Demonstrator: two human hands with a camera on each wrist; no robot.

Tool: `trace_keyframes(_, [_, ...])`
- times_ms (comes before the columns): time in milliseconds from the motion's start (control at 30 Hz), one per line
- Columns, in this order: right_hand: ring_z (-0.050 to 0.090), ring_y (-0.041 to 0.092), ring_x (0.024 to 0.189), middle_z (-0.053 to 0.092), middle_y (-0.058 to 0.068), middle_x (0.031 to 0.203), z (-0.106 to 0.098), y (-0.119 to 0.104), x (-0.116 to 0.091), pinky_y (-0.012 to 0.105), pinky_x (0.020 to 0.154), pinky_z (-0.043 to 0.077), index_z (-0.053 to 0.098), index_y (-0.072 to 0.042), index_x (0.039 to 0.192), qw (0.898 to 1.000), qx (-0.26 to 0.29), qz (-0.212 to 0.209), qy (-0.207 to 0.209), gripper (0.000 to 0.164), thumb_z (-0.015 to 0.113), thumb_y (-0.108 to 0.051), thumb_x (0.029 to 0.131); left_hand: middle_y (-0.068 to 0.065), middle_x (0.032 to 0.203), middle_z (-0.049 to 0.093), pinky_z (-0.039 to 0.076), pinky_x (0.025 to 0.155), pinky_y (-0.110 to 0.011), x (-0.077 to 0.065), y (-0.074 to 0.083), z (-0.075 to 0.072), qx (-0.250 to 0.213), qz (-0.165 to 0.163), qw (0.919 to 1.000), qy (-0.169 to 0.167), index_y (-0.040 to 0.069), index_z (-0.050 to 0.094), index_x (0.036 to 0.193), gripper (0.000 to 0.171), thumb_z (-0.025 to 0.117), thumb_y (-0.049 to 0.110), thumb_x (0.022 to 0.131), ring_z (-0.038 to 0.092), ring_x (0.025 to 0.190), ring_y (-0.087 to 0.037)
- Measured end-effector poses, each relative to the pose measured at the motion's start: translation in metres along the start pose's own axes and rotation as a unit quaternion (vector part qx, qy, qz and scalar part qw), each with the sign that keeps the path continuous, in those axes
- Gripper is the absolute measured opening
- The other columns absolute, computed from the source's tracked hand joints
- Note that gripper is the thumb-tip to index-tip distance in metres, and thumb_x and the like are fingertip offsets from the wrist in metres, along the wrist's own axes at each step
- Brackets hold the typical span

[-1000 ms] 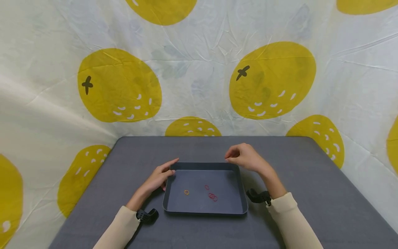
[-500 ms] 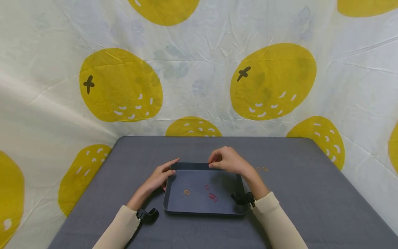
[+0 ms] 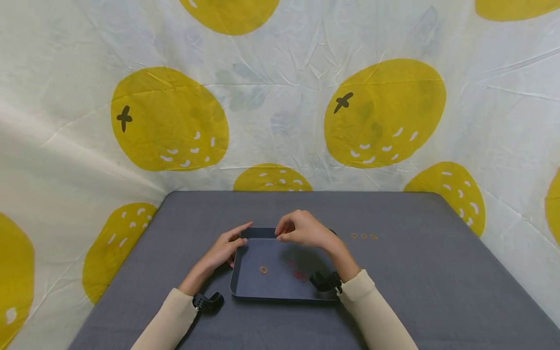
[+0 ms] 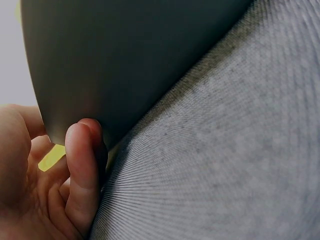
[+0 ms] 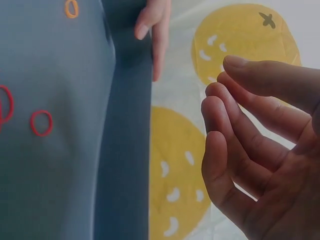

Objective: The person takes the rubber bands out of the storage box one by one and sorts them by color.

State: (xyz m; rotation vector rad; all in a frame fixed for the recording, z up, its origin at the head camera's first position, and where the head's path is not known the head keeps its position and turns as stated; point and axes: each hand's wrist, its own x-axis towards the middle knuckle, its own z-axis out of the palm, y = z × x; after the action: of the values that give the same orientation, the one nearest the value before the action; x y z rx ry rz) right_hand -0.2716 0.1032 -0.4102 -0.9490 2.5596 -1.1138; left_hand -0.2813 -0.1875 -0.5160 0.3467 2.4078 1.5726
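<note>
My left hand grips the far left corner of a dark grey tray, thumb over the rim and other fingers along the outer wall. In the tray lie an orange rubber band and several red rubber bands; one red band lies apart in the right wrist view. My right hand hovers above the tray's far edge. Its fingers are loosely bent, with nothing seen between them and the thumb. My right forearm hides the tray's right side.
Three orange rubber bands lie in a row on the grey tabletop, right of the tray. Behind the table hangs a white cloth printed with yellow fruit. Each wrist wears a black camera mount.
My right hand has moved left from the tray's far right corner to over its far edge. The orange bands on the table have come into view. My left hand stays on the tray.
</note>
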Motion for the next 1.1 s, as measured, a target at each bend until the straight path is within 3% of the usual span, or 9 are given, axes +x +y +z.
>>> trace_keyframes(500, [0.068, 0.007, 0.078, 0.077, -0.002, 0.090, 0.037, 0.000, 0.019, 0.023, 0.071, 0.056, 0.079, -0.007, 0.099, 0.997, -0.032, -0.027, -0.063, 0.008, 0.076, -0.011, 0.093, -0.011, 0.080, 0.052, 0.055, 0.045, -0.037, 0.002, 0.001, 0.000, 0.010, 0.000, 0.9999, 0.002, 0.033, 0.044, 0.159, 0.054, 0.056, 0.023, 0.107, 0.049, 0.041, -0.016])
trace_keyframes(833, [0.069, 0.009, 0.079, 0.077, -0.002, 0.091, 0.036, 0.002, 0.023, 0.027, 0.071, 0.057, 0.079, -0.005, 0.101, 0.997, -0.022, -0.021, -0.068, 0.010, 0.075, -0.010, 0.093, -0.010, 0.082, 0.054, 0.054, 0.044, -0.036, 0.004, 0.002, 0.000, 0.014, 0.009, 0.9999, 0.001, 0.033, 0.044, 0.158, 0.054, 0.056, 0.025, 0.107, 0.048, 0.041, -0.015])
trace_keyframes(1100, [0.068, 0.008, 0.079, 0.077, -0.001, 0.093, 0.045, 0.006, 0.028, 0.024, 0.071, 0.056, 0.080, -0.007, 0.102, 0.995, -0.053, -0.025, -0.077, 0.011, 0.077, -0.011, 0.092, -0.009, 0.078, 0.052, 0.055, 0.044, -0.037, 0.001, 0.002, 0.000, 0.018, 0.002, 0.9998, 0.006, 0.033, 0.044, 0.158, 0.054, 0.056, 0.024, 0.107, 0.048, 0.042, -0.017])
